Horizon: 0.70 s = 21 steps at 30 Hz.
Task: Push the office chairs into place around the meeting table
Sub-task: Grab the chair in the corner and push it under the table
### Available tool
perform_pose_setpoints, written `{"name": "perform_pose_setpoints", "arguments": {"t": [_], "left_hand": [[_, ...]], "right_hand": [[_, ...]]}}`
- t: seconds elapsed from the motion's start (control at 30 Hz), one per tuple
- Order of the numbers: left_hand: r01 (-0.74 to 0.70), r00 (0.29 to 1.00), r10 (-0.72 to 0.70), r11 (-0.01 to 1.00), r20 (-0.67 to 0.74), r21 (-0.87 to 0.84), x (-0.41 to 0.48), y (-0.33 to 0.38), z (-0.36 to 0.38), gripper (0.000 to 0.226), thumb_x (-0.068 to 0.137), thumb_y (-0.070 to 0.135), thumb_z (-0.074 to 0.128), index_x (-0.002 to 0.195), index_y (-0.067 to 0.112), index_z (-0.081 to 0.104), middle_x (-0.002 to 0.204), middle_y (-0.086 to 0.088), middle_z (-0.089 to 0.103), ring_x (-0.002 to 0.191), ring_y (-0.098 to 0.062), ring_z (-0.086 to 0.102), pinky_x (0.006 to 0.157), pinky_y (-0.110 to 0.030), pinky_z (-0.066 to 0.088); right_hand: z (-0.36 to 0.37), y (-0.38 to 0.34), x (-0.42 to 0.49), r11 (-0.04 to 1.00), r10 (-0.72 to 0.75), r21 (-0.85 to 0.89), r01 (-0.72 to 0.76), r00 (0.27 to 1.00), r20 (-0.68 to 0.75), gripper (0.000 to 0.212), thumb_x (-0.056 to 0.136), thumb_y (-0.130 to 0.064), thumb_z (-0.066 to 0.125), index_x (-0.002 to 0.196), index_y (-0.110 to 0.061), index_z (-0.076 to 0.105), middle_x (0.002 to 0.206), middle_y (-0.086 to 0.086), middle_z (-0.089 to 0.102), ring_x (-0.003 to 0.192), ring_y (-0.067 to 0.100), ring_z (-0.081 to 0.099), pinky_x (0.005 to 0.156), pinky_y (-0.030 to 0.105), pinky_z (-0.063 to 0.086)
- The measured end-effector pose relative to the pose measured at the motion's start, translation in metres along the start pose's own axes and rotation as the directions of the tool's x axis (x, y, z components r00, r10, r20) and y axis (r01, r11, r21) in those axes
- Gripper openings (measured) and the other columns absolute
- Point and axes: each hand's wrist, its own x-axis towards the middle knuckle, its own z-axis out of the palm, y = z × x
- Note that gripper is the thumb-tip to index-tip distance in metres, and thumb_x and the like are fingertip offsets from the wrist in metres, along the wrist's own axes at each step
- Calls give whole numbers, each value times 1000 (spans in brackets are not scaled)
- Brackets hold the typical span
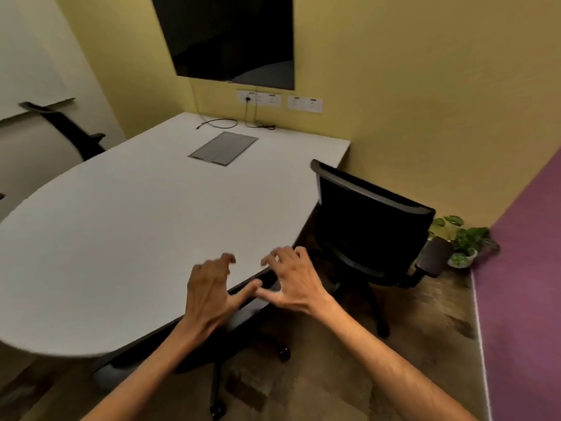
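A white meeting table (136, 223) with a rounded near end fills the left and middle of the head view. A black mesh office chair (373, 226) stands at its right edge, its back toward me and its seat partly under the tabletop. Below my arms a second chair's wheeled base (243, 354) shows under the near table edge; its seat is hidden. My left hand (209, 290) and my right hand (291, 278) hover over the near right table edge, fingers spread and curled, holding nothing. Another black chair (76, 132) stands at the far left.
A dark wall screen (230, 38) hangs on the yellow wall above sockets (279, 100) and a cable (224, 123) on the table. A grey cable hatch (223, 147) is set in the tabletop. A potted plant (464, 241) sits in the corner beside a purple wall (522, 268).
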Motion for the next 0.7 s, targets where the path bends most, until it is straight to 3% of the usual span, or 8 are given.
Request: {"name": "perform_pose_setpoints", "arguments": {"t": [0.1, 0.2, 0.43, 0.53, 0.7], "left_hand": [[-71, 997, 71, 997, -21, -17, 63, 25, 26, 69, 79, 77, 43, 117, 20, 51, 113, -4, 58, 104, -23, 53, 86, -36, 40], [-182, 983, 182, 983, 18, -21, 117, 52, 54, 75, 81, 75, 43, 128, 17, 46, 131, -7, 50, 120, -24, 46, 98, -39, 38], [-370, 915, 378, 926, 143, -81, 209, 120, 109, 86, 81, 75, 45, 139, 13, 39, 138, -10, 49, 125, -25, 47, 104, -39, 38], [-398, 901, 410, 911, 145, -104, 227, 138, 126, 85, 80, 74, 46, 138, 12, 40, 134, -10, 52, 120, -25, 51, 101, -37, 40], [-390, 896, 408, 912, 175, -129, 247, 150, 152, 88, 80, 74, 45, 140, 10, 39, 141, -12, 49, 128, -27, 46, 106, -40, 38]], "right_hand": [[-27, 51, 13, 967, 234, -66, -244, 963, -131, 64, 85, -74, 34, 118, -23, 54, 116, -1, 57, 107, 17, 49, 88, 38, 35], [-47, 101, 23, 900, 402, -84, -428, 888, -225, 62, 86, -68, 39, 121, -19, 51, 120, 1, 56, 110, 20, 48, 92, 41, 35], [-68, 196, 18, 724, 622, -165, -670, 737, -264, 69, 83, -64, 44, 125, -9, 49, 126, 9, 56, 117, 26, 48, 99, 48, 37], [-69, 223, 7, 698, 637, -192, -690, 720, -276, 71, 82, -64, 46, 126, -8, 49, 124, 10, 56, 115, 27, 49, 99, 48, 38], [-67, 249, 6, 651, 685, -237, -721, 693, -226, 68, 83, -61, 49, 124, -7, 49, 122, 11, 56, 111, 28, 50, 98, 46, 38]]}}
